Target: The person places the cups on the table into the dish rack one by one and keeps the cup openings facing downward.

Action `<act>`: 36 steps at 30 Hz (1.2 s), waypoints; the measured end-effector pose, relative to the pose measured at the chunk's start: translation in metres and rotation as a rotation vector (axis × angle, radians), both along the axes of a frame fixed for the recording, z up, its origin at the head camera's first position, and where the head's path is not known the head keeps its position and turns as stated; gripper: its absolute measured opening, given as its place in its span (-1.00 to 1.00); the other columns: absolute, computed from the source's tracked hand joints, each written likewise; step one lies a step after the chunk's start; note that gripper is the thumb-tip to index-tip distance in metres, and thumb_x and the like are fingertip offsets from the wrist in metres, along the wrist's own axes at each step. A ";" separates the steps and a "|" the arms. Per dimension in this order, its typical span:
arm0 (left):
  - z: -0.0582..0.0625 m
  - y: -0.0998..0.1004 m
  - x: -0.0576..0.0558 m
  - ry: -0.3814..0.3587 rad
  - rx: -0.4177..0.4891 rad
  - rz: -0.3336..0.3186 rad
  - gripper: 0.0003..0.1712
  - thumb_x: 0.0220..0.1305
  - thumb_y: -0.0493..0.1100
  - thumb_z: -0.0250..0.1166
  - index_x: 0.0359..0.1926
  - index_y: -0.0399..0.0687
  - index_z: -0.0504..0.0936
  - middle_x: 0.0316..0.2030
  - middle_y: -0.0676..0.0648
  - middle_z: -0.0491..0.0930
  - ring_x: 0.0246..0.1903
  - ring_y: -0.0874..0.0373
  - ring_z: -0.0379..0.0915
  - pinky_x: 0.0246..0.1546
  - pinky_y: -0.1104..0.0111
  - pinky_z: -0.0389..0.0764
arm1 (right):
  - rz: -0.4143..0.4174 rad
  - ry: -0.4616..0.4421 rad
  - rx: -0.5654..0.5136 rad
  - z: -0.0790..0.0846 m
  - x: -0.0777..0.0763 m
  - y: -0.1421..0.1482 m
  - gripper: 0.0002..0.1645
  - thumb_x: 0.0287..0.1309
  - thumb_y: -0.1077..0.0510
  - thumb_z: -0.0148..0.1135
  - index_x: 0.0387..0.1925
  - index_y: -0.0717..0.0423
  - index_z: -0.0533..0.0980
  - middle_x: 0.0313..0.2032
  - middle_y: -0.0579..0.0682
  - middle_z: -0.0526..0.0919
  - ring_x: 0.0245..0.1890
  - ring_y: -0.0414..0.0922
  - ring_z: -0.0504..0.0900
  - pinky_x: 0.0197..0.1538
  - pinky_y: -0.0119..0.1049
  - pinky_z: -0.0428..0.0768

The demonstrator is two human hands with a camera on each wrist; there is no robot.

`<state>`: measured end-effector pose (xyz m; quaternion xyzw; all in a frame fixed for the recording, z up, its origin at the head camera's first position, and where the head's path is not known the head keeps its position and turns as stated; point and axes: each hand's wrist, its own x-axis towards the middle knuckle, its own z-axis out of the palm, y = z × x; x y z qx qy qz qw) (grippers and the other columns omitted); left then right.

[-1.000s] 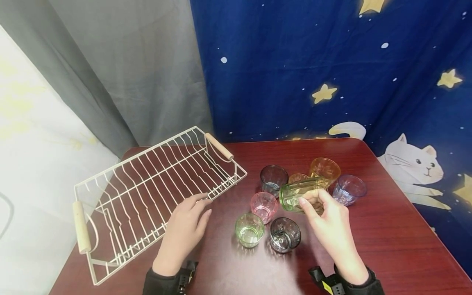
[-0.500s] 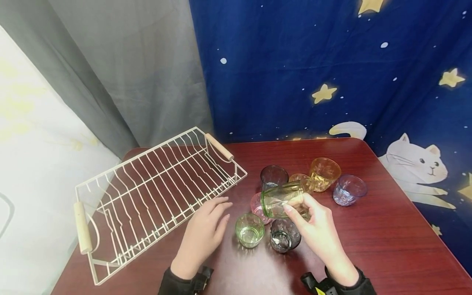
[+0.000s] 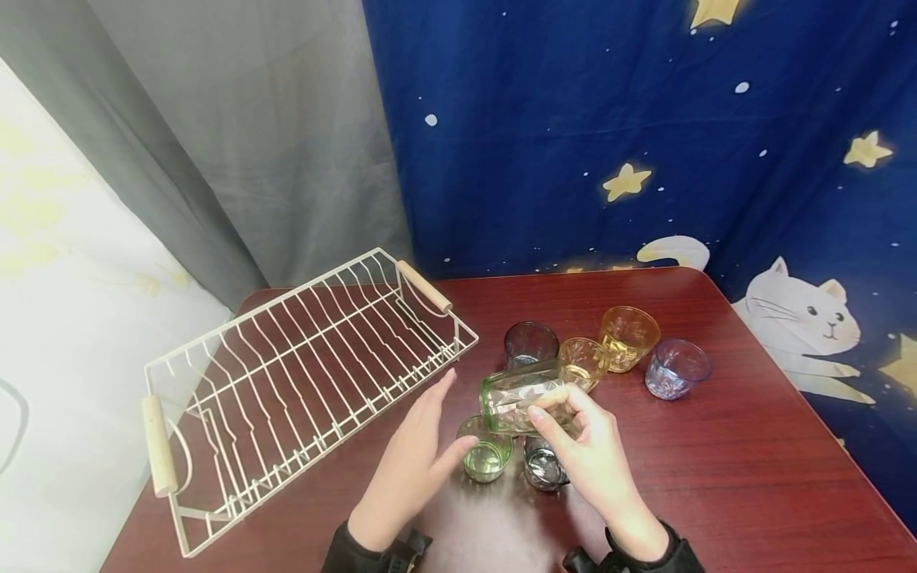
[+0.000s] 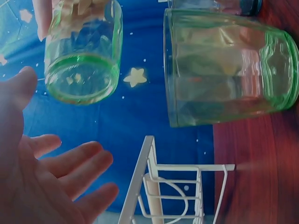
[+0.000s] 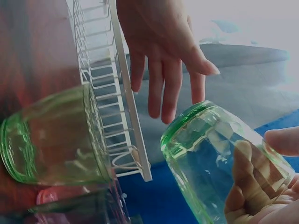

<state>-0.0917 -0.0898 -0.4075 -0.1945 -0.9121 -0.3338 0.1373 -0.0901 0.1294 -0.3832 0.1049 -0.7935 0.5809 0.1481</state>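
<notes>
My right hand (image 3: 583, 454) pinches a clear green glass tumbler (image 3: 512, 402) between thumb and fingers. The tumbler is held above the table on its side, its thick green base pointing left. Just left of that base my left hand (image 3: 411, 465) hovers with fingers extended and thumb spread, holding nothing; the left wrist view shows its fingers (image 4: 79, 168) apart from the tumbler. Below the held tumbler stand a second green glass (image 4: 229, 70) and a dark grey glass (image 3: 544, 469). A pink glass (image 5: 46, 196) is hidden behind the held tumbler in the head view.
A white wire dish rack (image 3: 294, 350) with wooden handles (image 3: 159, 446) occupies the table's left side. Behind the held tumbler stand a dark glass (image 3: 530, 338), a small amber glass (image 3: 582, 354), a larger amber glass (image 3: 630, 334) and a purple-blue glass (image 3: 677, 370). Curtains back the table (image 3: 752, 461).
My right hand has brought the green tumbler leftward, from near the amber glasses to over the front glasses. My left hand has come away from the rack's front edge toward it, its thumb spreading.
</notes>
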 end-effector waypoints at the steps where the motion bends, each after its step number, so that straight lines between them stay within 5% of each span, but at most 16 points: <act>1: -0.001 0.001 0.000 0.001 -0.001 0.003 -0.06 0.30 0.27 0.15 0.52 -0.01 0.02 0.42 -0.08 0.29 0.38 0.00 0.27 0.31 0.07 0.43 | 0.009 0.007 -0.007 -0.001 0.000 -0.001 -0.92 0.15 0.32 0.28 -0.34 0.09 0.56 -0.42 -0.32 0.61 -0.41 -0.39 0.59 -0.30 -0.48 0.59; 6: -0.002 0.004 0.000 0.012 0.000 0.028 0.10 0.19 0.59 -0.20 0.53 0.00 -0.03 0.34 -0.08 0.42 0.26 -0.04 0.42 0.15 0.02 0.56 | 0.070 0.036 -0.032 -0.004 0.002 -0.005 -0.89 0.15 0.35 0.26 -0.33 0.10 0.55 -0.40 -0.30 0.61 -0.41 -0.38 0.58 -0.33 -0.45 0.59; 12: -0.004 0.007 -0.001 0.023 -0.012 0.033 0.13 0.17 0.62 -0.41 0.51 -0.05 0.04 0.18 -0.15 0.58 0.14 -0.05 0.53 0.09 0.02 0.58 | 0.148 0.062 -0.047 -0.006 0.003 -0.010 -0.89 0.17 0.36 0.23 -0.32 0.10 0.53 -0.39 -0.24 0.63 -0.38 -0.38 0.61 -0.28 -0.45 0.62; 21: -0.006 0.009 0.000 0.031 0.014 0.015 -0.02 0.30 0.52 -0.33 0.48 -0.02 0.14 0.31 -0.15 0.44 0.23 -0.08 0.46 0.18 0.03 0.54 | 0.171 0.087 -0.079 -0.006 0.003 -0.015 -0.86 0.16 0.41 0.21 -0.32 0.14 0.53 -0.38 -0.25 0.63 -0.37 -0.39 0.61 -0.28 -0.47 0.62; 36: -0.004 0.007 0.001 0.028 0.086 0.006 -0.13 0.37 0.43 -0.21 0.51 0.04 0.07 0.23 -0.22 0.49 0.19 -0.09 0.50 0.11 0.01 0.59 | 0.249 0.041 -0.130 -0.007 0.001 -0.015 -0.95 0.21 0.42 0.14 -0.31 0.28 0.50 -0.35 -0.27 0.63 -0.35 -0.35 0.66 -0.25 -0.43 0.65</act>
